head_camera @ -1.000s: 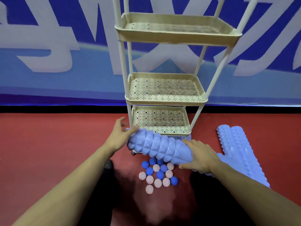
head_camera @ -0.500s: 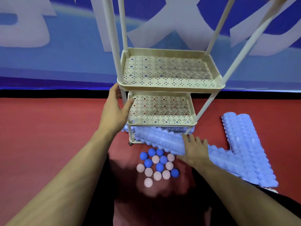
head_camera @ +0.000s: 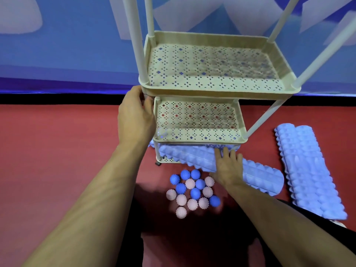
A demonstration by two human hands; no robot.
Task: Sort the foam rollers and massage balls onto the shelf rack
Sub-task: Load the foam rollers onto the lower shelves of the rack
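Sliding a foam roller [head_camera: 190,156] onto the bottom tier of the shelf rack [head_camera: 212,89], at frame centre. Right hand [head_camera: 228,168] laid flat on the roller's near side, fingers straight and pressing, nothing clasped in that grip. Left hand [head_camera: 135,116] wrapped round the rack's front left post just under the middle tray, grip closed on it, apparently steadying the rack. Roller lying crosswise under the lower tray, left end tucked in, right end jutting out past the rack's right front leg toward lower right; hard to tell from here how much rests on the tier and how much on the floor. Two more foam rollers [head_camera: 306,170] side by side on the red floor at right. Massage balls [head_camera: 192,193], blue and pink, clustered on the floor just below the rack. Next, probably: push the jutting end in and square it, keeping the post held; then the rollers at right, then the balls.
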